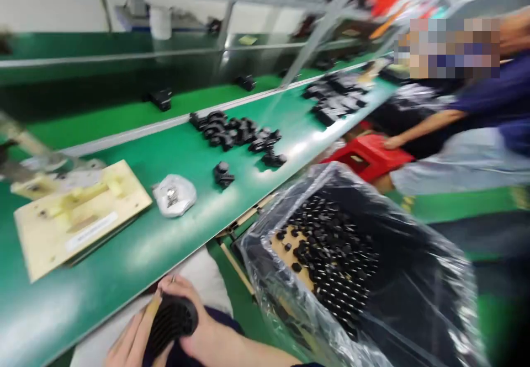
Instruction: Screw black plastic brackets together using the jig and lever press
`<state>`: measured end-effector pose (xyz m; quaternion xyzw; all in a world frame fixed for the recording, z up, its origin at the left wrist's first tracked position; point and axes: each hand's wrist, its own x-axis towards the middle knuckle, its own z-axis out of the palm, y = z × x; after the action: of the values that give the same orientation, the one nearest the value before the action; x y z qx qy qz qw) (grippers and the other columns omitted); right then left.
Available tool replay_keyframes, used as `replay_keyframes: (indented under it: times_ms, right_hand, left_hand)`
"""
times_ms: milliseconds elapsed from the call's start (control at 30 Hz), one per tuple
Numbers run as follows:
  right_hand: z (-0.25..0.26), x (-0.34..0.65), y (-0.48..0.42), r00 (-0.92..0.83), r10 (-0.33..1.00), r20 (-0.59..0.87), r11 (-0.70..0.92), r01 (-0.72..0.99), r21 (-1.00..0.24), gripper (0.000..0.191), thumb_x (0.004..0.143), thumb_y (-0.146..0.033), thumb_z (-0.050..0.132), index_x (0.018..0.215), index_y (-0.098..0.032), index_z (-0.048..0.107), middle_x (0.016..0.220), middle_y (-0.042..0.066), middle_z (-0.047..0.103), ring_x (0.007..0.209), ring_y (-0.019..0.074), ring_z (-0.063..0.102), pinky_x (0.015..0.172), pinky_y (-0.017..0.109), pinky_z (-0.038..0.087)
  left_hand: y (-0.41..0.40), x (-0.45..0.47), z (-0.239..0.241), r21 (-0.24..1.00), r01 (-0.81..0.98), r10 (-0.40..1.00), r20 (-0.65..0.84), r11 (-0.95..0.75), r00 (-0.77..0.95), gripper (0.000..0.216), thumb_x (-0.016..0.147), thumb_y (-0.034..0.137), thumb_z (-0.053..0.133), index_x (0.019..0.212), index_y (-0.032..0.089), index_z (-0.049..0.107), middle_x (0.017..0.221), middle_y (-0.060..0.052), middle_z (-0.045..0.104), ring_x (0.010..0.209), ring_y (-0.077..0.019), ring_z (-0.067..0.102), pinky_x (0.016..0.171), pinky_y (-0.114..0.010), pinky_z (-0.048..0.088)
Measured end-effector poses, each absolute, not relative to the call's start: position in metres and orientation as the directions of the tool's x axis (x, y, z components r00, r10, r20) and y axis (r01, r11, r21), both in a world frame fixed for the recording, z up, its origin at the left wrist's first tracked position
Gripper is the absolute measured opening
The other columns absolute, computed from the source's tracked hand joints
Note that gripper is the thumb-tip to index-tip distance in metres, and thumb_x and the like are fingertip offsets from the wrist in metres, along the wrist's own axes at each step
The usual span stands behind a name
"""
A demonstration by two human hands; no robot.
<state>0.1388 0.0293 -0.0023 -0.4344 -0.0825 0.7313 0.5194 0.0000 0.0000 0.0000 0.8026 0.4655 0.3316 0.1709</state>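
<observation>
A black round-ended plastic part with a ribbed face (173, 320) is held at the table's front edge, low in the view. My left hand (131, 331) has its fingers wrapped along the near side of the part. From the other side, my right hand (205, 331) grips it, with the fingertips over its top end. Something small and thin seems to show at the fingertips, too blurred to name. On the green table top (174, 245) ahead lie a clear plastic bag with small metal pieces (174, 195) and a single black part (223, 175).
A cream fixture block (83, 212) stands at left. Black parts (232, 129) are clustered mid-table, with more (337, 94) farther right. A plastic-lined box (414, 278) holding many small black pieces is at right. Beyond it, a co-worker's hand (395, 142) touches a red stool (372, 154).
</observation>
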Motion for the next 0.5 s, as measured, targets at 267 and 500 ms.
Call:
replay_keyframes:
  times_ms: [267, 500]
  right_hand:
    - [-0.014, 0.102, 0.023, -0.394, 0.702, -0.594, -0.676, -0.632, -0.38, 0.027, 0.066, -0.047, 0.066, 0.075, -0.024, 0.053, 0.075, 0.002, 0.059, 0.08, 0.0205, 0.057, 0.078, 0.034, 0.051]
    - [-0.006, 0.114, 0.03, -0.268, 0.797, -0.542, -0.591, -0.536, -0.603, 0.018, 0.07, -0.036, 0.066, 0.073, -0.021, 0.056, 0.077, 0.001, 0.056, 0.075, 0.0142, 0.055, 0.078, 0.026, 0.05]
  left_hand:
    - [0.007, -0.021, 0.03, 0.713, 0.645, 0.959, 0.154, -0.274, 0.237, 0.063, 0.087, 0.027, 0.06, 0.143, 0.018, 0.033, 0.117, -0.014, 0.067, 0.106, -0.0245, 0.066, 0.09, -0.038, 0.057]
    - [0.002, -0.024, 0.025, 0.786, 0.541, 0.951, 0.202, -0.3, 0.233, 0.056, 0.086, 0.025, 0.062, 0.136, 0.016, 0.041, 0.114, -0.014, 0.067, 0.105, -0.0228, 0.065, 0.088, -0.036, 0.056]
